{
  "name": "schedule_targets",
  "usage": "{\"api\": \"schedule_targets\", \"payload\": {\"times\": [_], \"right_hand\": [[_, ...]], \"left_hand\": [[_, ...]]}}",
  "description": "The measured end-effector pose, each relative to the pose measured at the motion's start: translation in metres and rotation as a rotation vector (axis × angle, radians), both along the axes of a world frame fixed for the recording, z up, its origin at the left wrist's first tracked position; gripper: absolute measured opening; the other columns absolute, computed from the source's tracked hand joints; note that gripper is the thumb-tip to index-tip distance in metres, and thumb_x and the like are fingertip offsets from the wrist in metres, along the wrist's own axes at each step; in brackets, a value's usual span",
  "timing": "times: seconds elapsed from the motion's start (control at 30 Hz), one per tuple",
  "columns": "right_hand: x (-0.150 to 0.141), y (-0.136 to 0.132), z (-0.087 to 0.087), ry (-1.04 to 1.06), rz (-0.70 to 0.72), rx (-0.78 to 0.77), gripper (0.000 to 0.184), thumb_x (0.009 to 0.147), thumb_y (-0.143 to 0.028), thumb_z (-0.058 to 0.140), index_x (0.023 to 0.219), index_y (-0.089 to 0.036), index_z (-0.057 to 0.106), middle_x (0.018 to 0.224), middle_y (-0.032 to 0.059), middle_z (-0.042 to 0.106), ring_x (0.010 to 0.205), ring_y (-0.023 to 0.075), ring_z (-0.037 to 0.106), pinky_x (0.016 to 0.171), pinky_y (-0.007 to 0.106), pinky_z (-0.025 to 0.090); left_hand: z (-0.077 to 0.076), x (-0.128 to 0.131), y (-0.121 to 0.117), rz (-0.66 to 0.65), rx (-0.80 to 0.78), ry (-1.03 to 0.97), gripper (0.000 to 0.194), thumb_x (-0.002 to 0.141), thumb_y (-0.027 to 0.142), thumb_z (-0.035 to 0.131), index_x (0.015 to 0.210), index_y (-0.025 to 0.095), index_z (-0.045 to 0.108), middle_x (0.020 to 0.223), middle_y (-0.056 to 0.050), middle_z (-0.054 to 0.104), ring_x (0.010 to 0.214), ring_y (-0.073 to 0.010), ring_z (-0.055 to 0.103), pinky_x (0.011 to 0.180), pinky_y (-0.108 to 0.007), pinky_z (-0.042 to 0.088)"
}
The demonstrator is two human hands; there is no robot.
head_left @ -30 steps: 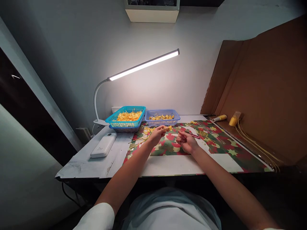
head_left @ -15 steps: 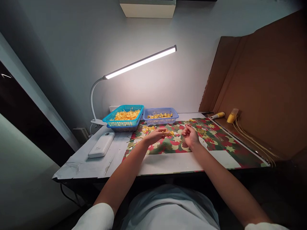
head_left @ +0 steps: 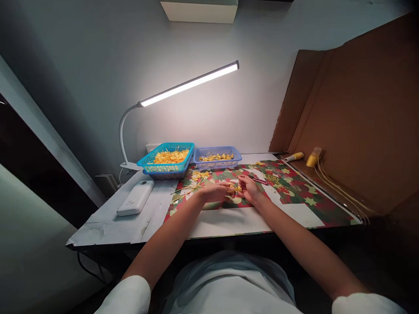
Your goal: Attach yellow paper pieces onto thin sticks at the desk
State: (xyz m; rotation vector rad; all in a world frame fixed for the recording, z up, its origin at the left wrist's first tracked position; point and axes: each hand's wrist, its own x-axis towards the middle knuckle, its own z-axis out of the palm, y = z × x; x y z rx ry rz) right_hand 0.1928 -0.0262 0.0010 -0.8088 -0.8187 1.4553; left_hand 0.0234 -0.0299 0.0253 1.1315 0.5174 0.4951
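Observation:
My left hand [head_left: 218,192] is closed round a small yellow bow-like piece [head_left: 235,188], its fingers pointing right. Close against that piece, my right hand [head_left: 248,190] has thumb and fingertips pinched together; whatever lies between them is too small to make out. Both hands are just above the patterned red and green sheet [head_left: 235,203]. Several yellow bow-like pieces [head_left: 200,175] lie beyond my left hand, with thin green-yellow stems [head_left: 188,189] beside them. A slim dark-red tool [head_left: 259,180] lies just beyond my right hand.
Two baskets at the back, one turquoise [head_left: 165,167] and one lilac [head_left: 218,164], hold yellow pieces. A power bank [head_left: 135,198] lies left, below the lit lamp [head_left: 190,83]. Small gold bits [head_left: 273,179] lie right. Cardboard [head_left: 347,100] walls the right side.
My right hand has moved left and slightly down to meet the yellow piece in my left hand. The dark-red tool has come into sight behind it.

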Motion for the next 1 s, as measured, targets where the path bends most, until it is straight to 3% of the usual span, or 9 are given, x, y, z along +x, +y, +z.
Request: {"api": "schedule_targets", "payload": {"times": [0.07,0.2,0.37,0.53,0.7,0.8,1.0], "right_hand": [[-0.004,0.000,-0.001,-0.049,-0.020,0.018,0.035,0.055,-0.035,0.078,0.066,-0.021,0.048,0.048,-0.0080,0.042,0.043,0.0064,0.035,0.039,0.021,0.028],[-0.007,0.004,-0.001,-0.068,-0.094,0.077,0.032,0.055,-0.036,0.076,0.067,-0.021,0.050,0.049,-0.0074,0.042,0.046,0.0075,0.036,0.042,0.022,0.030],[-0.007,0.008,-0.003,-0.080,-0.152,0.117,0.036,0.051,-0.037,0.077,0.063,-0.021,0.048,0.055,-0.0067,0.044,0.051,0.0071,0.038,0.047,0.021,0.031],[-0.009,0.009,-0.005,-0.127,-0.139,0.122,0.035,0.051,-0.040,0.077,0.065,-0.020,0.052,0.060,-0.0057,0.044,0.054,0.0080,0.040,0.048,0.022,0.033],[-0.001,0.009,0.006,-0.025,-0.166,0.156,0.036,0.053,-0.038,0.077,0.062,-0.021,0.047,0.055,-0.0066,0.038,0.050,0.0065,0.032,0.047,0.021,0.030],[0.007,-0.002,0.015,0.004,-0.157,0.231,0.033,0.059,-0.037,0.074,0.063,-0.021,0.046,0.057,-0.0056,0.041,0.051,0.0072,0.034,0.050,0.022,0.033],[0.013,-0.039,0.019,-0.263,-0.289,0.458,0.017,0.077,-0.034,0.059,0.070,-0.022,0.050,0.066,-0.0032,0.049,0.062,0.0107,0.046,0.062,0.025,0.041]], "left_hand": [[-0.006,0.008,-0.004,-0.051,-0.079,-0.018,0.022,0.065,0.021,0.075,0.078,0.015,0.058,0.077,-0.003,0.058,0.076,-0.0128,0.055,0.071,-0.028,0.038],[-0.013,0.019,-0.007,-0.005,-0.133,-0.106,0.021,0.064,0.017,0.073,0.074,0.015,0.055,0.074,0.000,0.054,0.070,-0.0098,0.050,0.067,-0.026,0.036],[-0.009,0.022,-0.009,0.139,-0.149,-0.184,0.021,0.063,0.017,0.072,0.075,0.016,0.055,0.074,0.001,0.051,0.065,-0.0075,0.046,0.059,-0.023,0.032],[-0.006,0.025,-0.012,0.150,-0.144,-0.179,0.021,0.061,0.015,0.071,0.076,0.015,0.057,0.072,0.001,0.051,0.063,-0.0065,0.045,0.057,-0.021,0.032],[-0.006,0.028,-0.012,0.211,-0.139,-0.161,0.021,0.058,0.017,0.073,0.073,0.014,0.059,0.068,0.002,0.050,0.058,-0.0053,0.042,0.054,-0.020,0.029],[-0.005,0.028,-0.010,0.248,-0.071,-0.140,0.022,0.056,0.018,0.074,0.072,0.014,0.060,0.068,0.001,0.053,0.059,-0.0057,0.043,0.054,-0.020,0.029],[-0.009,0.026,-0.005,0.399,0.248,-0.073,0.018,0.062,0.027,0.071,0.067,0.014,0.060,0.072,-0.002,0.058,0.067,-0.0096,0.048,0.061,-0.024,0.031]]}}
